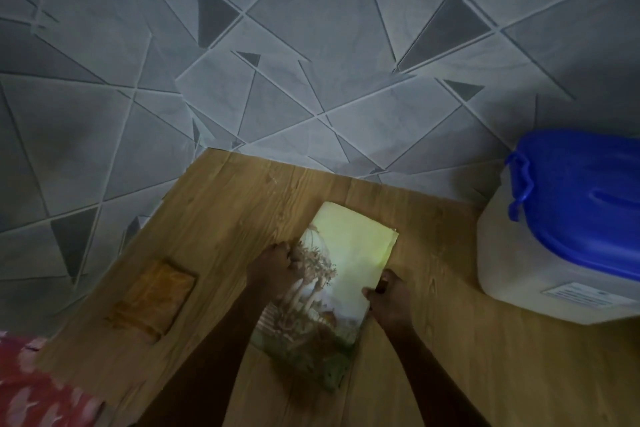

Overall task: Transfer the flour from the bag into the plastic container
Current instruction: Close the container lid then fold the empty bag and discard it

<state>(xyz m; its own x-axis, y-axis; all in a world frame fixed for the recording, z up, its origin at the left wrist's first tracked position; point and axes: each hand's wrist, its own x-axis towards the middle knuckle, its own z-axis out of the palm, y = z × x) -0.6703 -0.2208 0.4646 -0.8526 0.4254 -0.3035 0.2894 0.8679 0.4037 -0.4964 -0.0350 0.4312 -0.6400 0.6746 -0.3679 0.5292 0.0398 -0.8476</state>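
The flour bag [341,274], pale yellow with a printed wheat picture, lies flat on the wooden table [221,218], its top end pointing away from me. My left hand [272,269] grips its left edge with curled fingers. My right hand [389,295] grips its right edge, thumb on top of the paper. The plastic container [540,270] is white and translucent with a blue lid [588,198] closed on it. It stands at the table's right side, apart from the bag and both hands.
An orange-brown folded packet [152,302] lies on the table to the left of my left arm. Red patterned cloth [31,388] shows at the lower left corner. Grey floor tiles with a geometric pattern [277,62] lie beyond the table's far edge.
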